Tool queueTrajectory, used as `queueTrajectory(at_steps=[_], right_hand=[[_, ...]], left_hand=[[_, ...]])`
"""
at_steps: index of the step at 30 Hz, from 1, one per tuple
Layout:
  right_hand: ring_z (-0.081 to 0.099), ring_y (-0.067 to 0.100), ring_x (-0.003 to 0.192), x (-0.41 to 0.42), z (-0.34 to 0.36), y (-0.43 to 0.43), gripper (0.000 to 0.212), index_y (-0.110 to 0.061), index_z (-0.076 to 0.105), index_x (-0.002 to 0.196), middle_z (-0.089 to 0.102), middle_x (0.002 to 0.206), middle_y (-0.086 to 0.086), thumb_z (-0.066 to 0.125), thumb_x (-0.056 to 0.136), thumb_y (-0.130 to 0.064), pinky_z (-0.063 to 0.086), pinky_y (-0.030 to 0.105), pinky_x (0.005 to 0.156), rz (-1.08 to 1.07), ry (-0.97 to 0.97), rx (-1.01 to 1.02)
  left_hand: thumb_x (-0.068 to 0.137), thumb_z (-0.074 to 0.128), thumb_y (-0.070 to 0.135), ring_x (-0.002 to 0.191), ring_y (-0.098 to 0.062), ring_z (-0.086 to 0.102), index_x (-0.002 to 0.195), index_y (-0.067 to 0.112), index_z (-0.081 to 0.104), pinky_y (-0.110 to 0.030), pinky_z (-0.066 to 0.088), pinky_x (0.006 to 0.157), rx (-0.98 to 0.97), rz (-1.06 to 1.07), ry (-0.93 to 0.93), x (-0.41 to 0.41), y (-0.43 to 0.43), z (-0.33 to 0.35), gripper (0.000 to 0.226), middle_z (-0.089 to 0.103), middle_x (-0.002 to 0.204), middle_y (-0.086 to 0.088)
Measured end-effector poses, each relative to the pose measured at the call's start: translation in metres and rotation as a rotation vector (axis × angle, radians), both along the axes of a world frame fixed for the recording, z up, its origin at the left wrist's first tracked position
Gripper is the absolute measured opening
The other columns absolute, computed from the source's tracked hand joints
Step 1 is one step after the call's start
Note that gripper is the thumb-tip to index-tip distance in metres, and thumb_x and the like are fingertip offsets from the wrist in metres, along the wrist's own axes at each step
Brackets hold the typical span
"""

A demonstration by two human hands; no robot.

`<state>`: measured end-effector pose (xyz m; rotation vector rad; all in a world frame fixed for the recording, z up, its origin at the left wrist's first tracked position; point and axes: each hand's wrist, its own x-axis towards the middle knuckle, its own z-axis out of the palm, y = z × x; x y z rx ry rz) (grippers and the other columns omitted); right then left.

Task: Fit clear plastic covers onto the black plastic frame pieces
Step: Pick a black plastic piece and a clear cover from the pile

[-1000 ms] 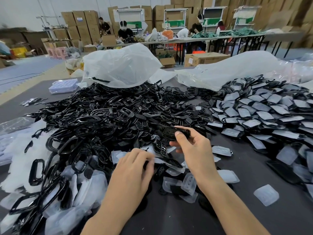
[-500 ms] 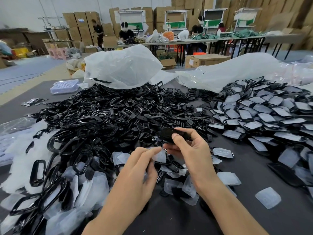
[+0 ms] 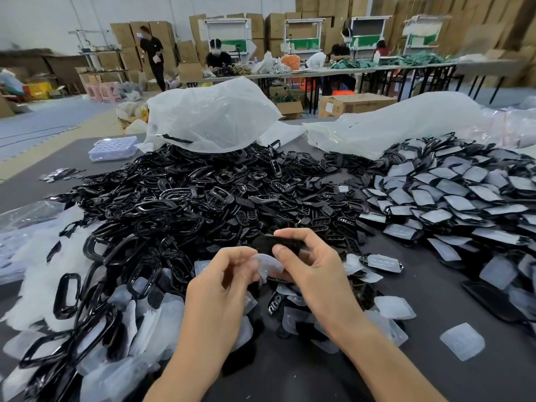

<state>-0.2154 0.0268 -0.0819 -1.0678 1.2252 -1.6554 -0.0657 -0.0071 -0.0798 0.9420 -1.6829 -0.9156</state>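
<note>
Clear plastic cover point(image 3: 267, 263), one piece, is pinched by the curled fingers and thumb of the left hand point(image 3: 223, 277). One black frame piece point(image 3: 265, 244) is gripped by the right hand point(image 3: 313, 268), with the index finger over its top edge and the thumb against its near face. Both parts are held above the near middle of the table point(image 3: 452, 381), the cover just below and in front of the frame; whether they touch cannot be told.

Two hands, two held parts and two white plastic bags point(image 3: 208, 117) can be counted. The heaped parts are too many to be counted. A glossy, tangled heap of black frames point(image 3: 188, 204) is spread across the middle and left, made up of open rings and small slotted ovals. To the right, a pile of covered pieces point(image 3: 449, 195) is laid like overlapping scales, each piece flat, frosted and roughly rectangular with rounded corners. Loose covers point(image 3: 162, 323), thin and translucent, are scattered beside the left forearm and under the hands; two more are seen apart at the right. One clear plastic tray point(image 3: 113, 147) is set at the far left.

Bare matte grey tabletop is seen in front of the right forearm and in a narrow lane between the hands and the right-hand pile. A further bare strip is seen along the far left edge, near the tray.
</note>
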Motion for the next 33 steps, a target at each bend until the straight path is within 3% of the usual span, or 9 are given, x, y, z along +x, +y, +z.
queueTrajectory(at_steps=[7,11,13,17,22,25,27,30,33], right_hand=[[0.077,0.017,0.089,0.010,0.004,0.004,0.022,-0.034,0.072,0.099,0.079,0.090,0.003,0.067,0.098,-0.013,0.057,0.017,0.079,0.097,0.009,-0.015],[0.076,0.020,0.093,0.014,0.003,0.003,0.017,-0.029,0.075,0.101,0.078,0.093,0.007,0.069,0.096,-0.015,0.058,0.021,0.084,0.133,-0.034,-0.036],[0.076,0.022,0.095,0.013,0.004,0.003,0.014,-0.028,0.075,0.105,0.078,0.097,0.009,0.069,0.092,-0.025,0.058,0.021,0.084,0.163,-0.078,-0.035],[0.076,0.025,0.097,0.011,0.006,0.004,0.034,-0.019,0.071,0.115,0.078,0.107,0.009,0.068,0.087,-0.039,0.059,0.023,0.083,0.219,-0.127,-0.025],[0.077,0.020,0.081,0.009,0.004,0.002,0.015,-0.016,0.073,0.107,0.079,0.091,0.008,0.066,0.096,-0.007,0.058,0.019,0.074,0.116,-0.084,-0.019],[0.076,0.016,0.077,0.006,0.004,0.003,0.019,-0.019,0.073,0.107,0.079,0.088,0.008,0.067,0.096,-0.005,0.057,0.018,0.072,0.103,-0.064,0.001],[0.075,0.015,0.077,0.005,0.003,0.003,0.022,-0.023,0.073,0.107,0.079,0.089,0.006,0.067,0.096,-0.005,0.057,0.017,0.072,0.106,-0.044,0.007],[0.073,0.014,0.083,0.007,0.001,0.002,0.025,-0.027,0.072,0.110,0.078,0.093,0.002,0.067,0.097,-0.008,0.057,0.022,0.079,0.121,0.026,0.009],[0.072,0.014,0.084,0.011,-0.001,0.002,0.021,-0.026,0.067,0.112,0.076,0.093,0.000,0.069,0.096,-0.012,0.056,0.026,0.080,0.119,0.063,0.004]], left_hand=[[0.091,0.068,0.015,0.080,-0.009,0.069,0.081,0.034,0.068,-0.011,0.050,0.053,0.072,0.046,0.183,-0.002,-0.002,0.002,0.022,0.070,0.095,0.001],[0.092,0.069,0.020,0.058,-0.004,0.061,0.083,0.028,0.065,-0.011,0.047,0.047,0.149,0.031,0.261,-0.002,-0.001,0.002,0.013,0.070,0.075,-0.001],[0.091,0.070,0.024,0.059,-0.007,0.059,0.088,0.034,0.063,-0.015,0.048,0.049,0.149,0.045,0.240,0.000,-0.004,-0.001,0.012,0.068,0.077,-0.001],[0.089,0.068,0.025,0.075,-0.013,0.068,0.104,0.035,0.064,-0.023,0.055,0.066,0.166,-0.016,0.215,0.003,-0.010,-0.002,0.018,0.069,0.093,0.002],[0.090,0.063,0.028,0.083,-0.015,0.073,0.100,0.030,0.070,-0.023,0.059,0.075,0.164,-0.112,0.197,0.006,-0.010,0.000,0.012,0.075,0.089,0.002],[0.098,0.059,0.020,0.087,-0.016,0.073,0.106,0.030,0.069,-0.030,0.059,0.081,0.125,-0.091,0.132,0.006,-0.009,-0.001,0.016,0.076,0.092,0.001],[0.095,0.060,0.027,0.088,-0.017,0.072,0.104,0.033,0.069,-0.034,0.057,0.083,0.111,-0.074,0.115,0.005,-0.008,-0.001,0.014,0.075,0.092,0.001],[0.093,0.063,0.028,0.085,-0.020,0.072,0.099,0.037,0.069,-0.035,0.058,0.081,0.106,-0.057,0.107,0.004,-0.008,-0.002,0.011,0.073,0.089,-0.001],[0.095,0.063,0.020,0.079,-0.017,0.071,0.097,0.030,0.068,-0.021,0.056,0.068,0.095,-0.043,0.100,0.002,-0.005,-0.005,0.011,0.073,0.084,0.001]])
